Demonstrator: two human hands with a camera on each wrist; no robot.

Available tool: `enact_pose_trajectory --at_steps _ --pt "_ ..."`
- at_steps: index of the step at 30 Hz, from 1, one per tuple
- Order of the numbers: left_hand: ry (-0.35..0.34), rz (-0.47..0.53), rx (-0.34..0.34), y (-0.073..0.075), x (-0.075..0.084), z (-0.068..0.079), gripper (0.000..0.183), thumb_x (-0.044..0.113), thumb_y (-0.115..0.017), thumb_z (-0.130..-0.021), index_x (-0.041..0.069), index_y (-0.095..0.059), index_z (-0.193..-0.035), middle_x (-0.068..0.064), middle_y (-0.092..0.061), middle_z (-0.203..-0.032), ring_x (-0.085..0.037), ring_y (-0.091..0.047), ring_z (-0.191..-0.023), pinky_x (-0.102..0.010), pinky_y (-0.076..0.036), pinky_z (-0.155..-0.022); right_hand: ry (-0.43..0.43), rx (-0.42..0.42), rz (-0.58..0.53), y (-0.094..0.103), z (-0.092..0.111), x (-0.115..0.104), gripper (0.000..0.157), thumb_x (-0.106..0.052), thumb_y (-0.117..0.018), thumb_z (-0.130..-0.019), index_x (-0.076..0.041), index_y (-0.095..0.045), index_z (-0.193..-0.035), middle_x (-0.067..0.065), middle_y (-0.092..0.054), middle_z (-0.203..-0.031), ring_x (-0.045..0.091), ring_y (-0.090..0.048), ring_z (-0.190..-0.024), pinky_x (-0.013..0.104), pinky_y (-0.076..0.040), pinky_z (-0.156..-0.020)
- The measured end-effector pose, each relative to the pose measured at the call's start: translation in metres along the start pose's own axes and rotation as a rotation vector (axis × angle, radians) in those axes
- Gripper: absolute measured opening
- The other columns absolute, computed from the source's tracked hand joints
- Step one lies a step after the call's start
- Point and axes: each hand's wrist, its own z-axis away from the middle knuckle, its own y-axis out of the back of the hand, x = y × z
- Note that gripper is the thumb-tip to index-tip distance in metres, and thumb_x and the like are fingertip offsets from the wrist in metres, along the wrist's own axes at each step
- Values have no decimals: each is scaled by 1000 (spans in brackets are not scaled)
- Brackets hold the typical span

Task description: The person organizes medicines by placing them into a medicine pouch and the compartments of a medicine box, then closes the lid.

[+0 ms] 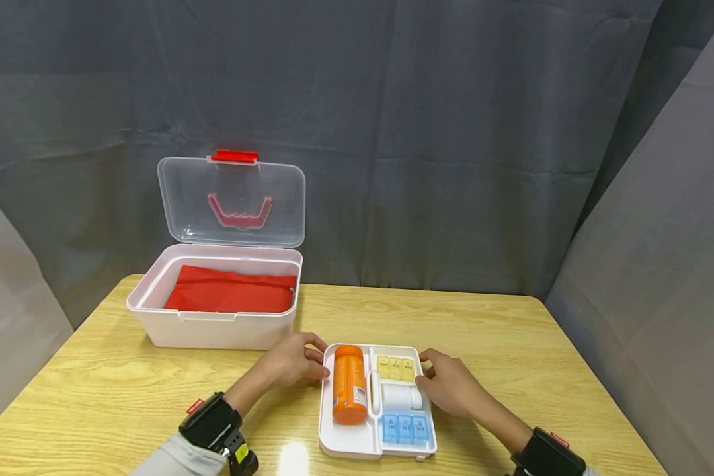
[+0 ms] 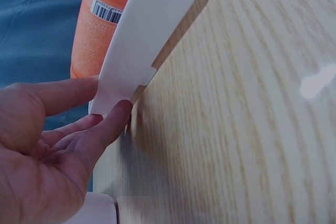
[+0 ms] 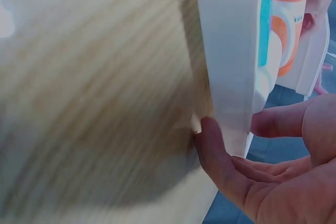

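Observation:
A white divided tray [image 1: 346, 441] with a middle handle [image 1: 376, 393] lies at the front of the table. My left hand [image 1: 293, 361] grips its left side near the far corner, thumb at the rim and fingertips low on the wall [image 2: 137, 30]. On the opposite side my right hand [image 1: 452, 385] pinches the tray's wall [image 3: 228, 51] the same way. Within the left compartment is an orange pill bottle [image 1: 349, 387], lying down. The right side carries a yellow pill organizer [image 1: 395, 368], a small white bottle [image 1: 400, 396] and a blue pill organizer [image 1: 404, 428].
Behind my left hand stands a white plastic box [image 1: 214, 330], its clear lid [image 1: 184, 198] raised and a red zip pouch [image 1: 232, 291] inside. The wooden table [image 1: 488, 330] ends at a grey curtain [image 1: 452, 165].

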Motion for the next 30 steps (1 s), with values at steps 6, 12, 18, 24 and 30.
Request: enact_pose_trajectory --at_steps 6,12,18,24,30 --pt "-4 -13 3 -1 1 0 42 6 -83 -81 2 -64 -118 -6 -72 -98 -17 -68 -81 -30 -60 -74 -35 -10 -37 -4 3 1 43 -7 -61 -95 6 -54 -135 18 -74 -105 23 -72 -92 34 -58 -68" --pt "-13 -14 17 -3 1 4 40 5 -82 -82 1 -63 -118 -8 -72 -98 -18 -69 -77 -31 -61 -71 -43 -21 -144 -7 6 0 43 -1 -56 -96 9 -50 -137 19 -73 -99 21 -70 -69 35 -57 -51" --pt "-170 -210 130 -8 6 13 37 6 -80 -84 -2 -63 -116 -9 -71 -90 -18 -65 -71 -30 -56 -63 -45 -21 -159 -7 6 0 34 -2 -56 -97 9 -55 -129 18 -72 -97 21 -69 -66 36 -58 -52" --pt "-329 -434 284 -11 29 16 23 9 -72 -90 0 -68 -110 -10 -73 -90 -18 -65 -74 -28 -54 -62 -57 -22 -136 -8 5 1 28 -3 -56 -97 8 -57 -122 14 -71 -93 20 -67 -60 34 -56 -49" --pt "-473 -498 243 -25 59 26 17 4 -68 -90 0 -69 -107 -6 -74 -84 -12 -63 -68 -21 -52 -60 -62 -38 -166 -9 6 1 28 -3 -55 -98 7 -56 -124 13 -70 -91 21 -67 -55 36 -56 -46"
